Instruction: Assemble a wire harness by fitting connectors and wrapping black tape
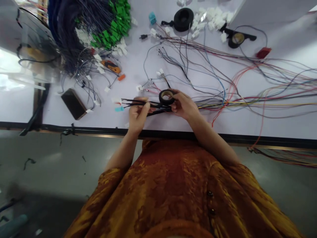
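Near the table's front edge, my left hand (139,114) pinches black-wrapped wire branches (155,105) of a harness. White and light-blue connectors (119,108) sit at their left ends. My right hand (184,104) is closed on a roll of black electrical tape (166,97), held against the wires. Its fingertips are partly hidden behind the roll. From beneath my right hand, loose yellow, red and black wires (215,105) run off to the right.
A bundle of dark wires with green connectors (119,24) lies at the back left. Nearby are an orange cutter (111,66) and a phone (73,103). Behind my hands lie a large black tape roll (183,19), white connectors (210,18), another tape roll (236,39) and a red connector (264,53).
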Demonstrator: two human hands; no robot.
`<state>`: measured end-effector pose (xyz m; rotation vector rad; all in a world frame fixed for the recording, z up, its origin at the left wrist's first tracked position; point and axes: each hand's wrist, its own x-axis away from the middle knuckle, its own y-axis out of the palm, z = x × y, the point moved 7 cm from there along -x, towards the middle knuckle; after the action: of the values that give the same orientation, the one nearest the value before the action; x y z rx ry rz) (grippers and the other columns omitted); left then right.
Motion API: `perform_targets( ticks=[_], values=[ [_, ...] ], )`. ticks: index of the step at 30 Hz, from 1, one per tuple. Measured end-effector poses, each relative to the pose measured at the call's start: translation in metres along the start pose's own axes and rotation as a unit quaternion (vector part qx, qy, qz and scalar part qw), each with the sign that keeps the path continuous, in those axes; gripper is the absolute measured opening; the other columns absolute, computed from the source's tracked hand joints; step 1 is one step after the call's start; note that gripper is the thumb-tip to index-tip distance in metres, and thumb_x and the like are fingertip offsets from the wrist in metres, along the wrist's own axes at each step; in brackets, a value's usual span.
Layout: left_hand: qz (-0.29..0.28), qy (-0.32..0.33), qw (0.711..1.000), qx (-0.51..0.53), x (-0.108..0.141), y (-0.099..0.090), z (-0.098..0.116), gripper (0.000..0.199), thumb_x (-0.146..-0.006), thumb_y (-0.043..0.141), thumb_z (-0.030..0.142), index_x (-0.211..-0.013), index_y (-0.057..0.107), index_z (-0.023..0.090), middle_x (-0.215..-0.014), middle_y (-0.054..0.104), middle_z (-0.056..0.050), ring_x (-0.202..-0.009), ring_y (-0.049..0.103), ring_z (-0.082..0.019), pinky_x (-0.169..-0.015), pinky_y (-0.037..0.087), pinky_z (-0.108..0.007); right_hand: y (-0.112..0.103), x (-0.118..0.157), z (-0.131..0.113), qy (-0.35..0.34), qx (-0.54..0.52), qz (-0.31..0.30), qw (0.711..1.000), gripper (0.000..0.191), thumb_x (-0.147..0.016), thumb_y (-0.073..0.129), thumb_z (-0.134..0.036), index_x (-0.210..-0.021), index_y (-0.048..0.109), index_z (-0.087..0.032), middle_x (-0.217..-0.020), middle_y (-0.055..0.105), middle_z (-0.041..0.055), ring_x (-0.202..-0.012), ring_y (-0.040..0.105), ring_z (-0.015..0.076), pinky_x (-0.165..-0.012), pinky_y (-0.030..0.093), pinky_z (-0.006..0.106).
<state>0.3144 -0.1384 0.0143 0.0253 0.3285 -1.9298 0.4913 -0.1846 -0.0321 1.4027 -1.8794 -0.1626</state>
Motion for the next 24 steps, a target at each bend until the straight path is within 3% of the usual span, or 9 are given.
perform_targets(
  ticks=[3,5,10,12,14,16,18,21,24],
  values=[
    [-0.081,-0.003,0.996,0.043,-0.009,0.015,-0.011,0.036,-0.084,0.076,0.051,-0.105,0.071,0.022,-0.102,0.072,-0.006,-0.077,0.070,-0.012,-0.066,0.060,-0.024,-0.005,-0.001,0.000,-0.013,0.021,-0.008,1.000,0.033,-0.079,0.055,-0.022,-0.112,0.055,-0.021,-0.063,0.050,-0.0092,-0.046,0.044,0.0068,-0.042,0.034,0.018],
    [-0.083,-0.021,0.995,0.048,-0.012,0.019,-0.014,0.035,-0.083,0.076,0.052,-0.096,0.074,0.019,-0.101,0.073,-0.007,-0.076,0.070,-0.012,-0.062,0.058,-0.021,-0.007,0.000,-0.003,-0.027,0.024,0.005,0.999,0.032,-0.079,0.056,-0.023,-0.111,0.053,-0.022,-0.061,0.048,-0.0098,-0.044,0.042,0.0073,-0.041,0.033,0.019],
    [-0.022,-0.086,0.995,0.042,-0.017,0.021,-0.011,0.038,-0.084,0.073,0.055,-0.078,0.071,0.017,-0.052,0.061,0.001,-0.040,0.053,-0.007,-0.037,0.040,-0.016,-0.007,0.028,-0.001,-0.162,0.076,0.042,0.983,0.042,-0.085,0.051,-0.024,-0.127,0.051,-0.026,-0.082,0.061,-0.0024,-0.050,0.046,0.0085,-0.043,0.040,0.022],
    [-0.017,-0.094,0.995,0.022,-0.020,0.023,-0.006,0.039,-0.086,0.072,0.053,-0.070,0.068,0.018,-0.040,0.051,0.005,-0.031,0.042,-0.005,-0.032,0.031,-0.016,-0.004,0.049,0.009,-0.250,0.170,0.064,0.951,0.051,-0.089,0.051,-0.027,-0.140,0.045,-0.028,-0.105,0.066,0.0050,-0.066,0.060,0.0135,-0.054,0.053,0.028],
    [-0.020,-0.095,0.995,0.020,-0.025,0.026,-0.002,0.039,-0.086,0.073,0.050,-0.067,0.064,0.018,-0.037,0.045,0.007,-0.028,0.038,-0.005,-0.030,0.027,-0.016,0.008,0.067,0.023,-0.326,0.294,0.036,0.898,0.053,-0.091,0.053,-0.029,-0.144,0.044,-0.026,-0.122,0.063,0.0117,-0.091,0.066,0.0213,-0.075,0.061,0.038],
    [-0.026,-0.095,0.994,0.037,-0.028,0.028,0.002,0.035,-0.087,0.072,0.050,-0.073,0.063,0.019,-0.043,0.050,0.007,-0.029,0.041,-0.005,-0.030,0.029,-0.017,0.021,0.077,0.037,-0.369,0.388,-0.035,0.844,0.039,-0.092,0.056,-0.031,-0.130,0.058,-0.023,-0.124,0.063,0.0149,-0.106,0.065,0.0265,-0.090,0.059,0.046],
    [-0.036,-0.075,0.996,0.036,-0.026,0.030,0.008,0.032,-0.090,0.069,0.050,-0.084,0.063,0.019,-0.059,0.063,0.004,-0.037,0.054,-0.007,-0.036,0.041,-0.018,0.024,0.077,0.036,-0.388,0.419,-0.069,0.818,0.021,-0.095,0.053,-0.033,-0.108,0.065,-0.021,-0.116,0.065,0.0142,-0.108,0.065,0.0262,-0.093,0.058,0.047],
    [-0.079,0.064,0.993,-0.062,-0.015,0.035,0.031,0.021,-0.097,0.061,0.040,-0.098,0.065,0.019,-0.088,0.074,-0.004,-0.071,0.073,-0.013,-0.065,0.060,-0.024,0.006,0.053,0.005,-0.341,0.331,0.010,0.880,0.020,-0.098,0.053,-0.039,-0.103,0.060,-0.021,-0.098,0.065,0.0075,-0.080,0.065,0.0163,-0.070,0.059,0.032],
    [-0.145,0.218,0.951,-0.162,0.004,0.048,0.049,0.011,-0.098,0.059,0.027,-0.100,0.068,0.021,-0.101,0.073,-0.006,-0.097,0.072,-0.016,-0.088,0.060,-0.031,-0.003,0.011,-0.008,-0.157,0.186,0.010,0.970,0.028,-0.090,0.064,-0.041,-0.107,0.054,-0.022,-0.078,0.058,-0.0023,-0.046,0.045,0.0063,-0.039,0.038,0.020]
  ],
)
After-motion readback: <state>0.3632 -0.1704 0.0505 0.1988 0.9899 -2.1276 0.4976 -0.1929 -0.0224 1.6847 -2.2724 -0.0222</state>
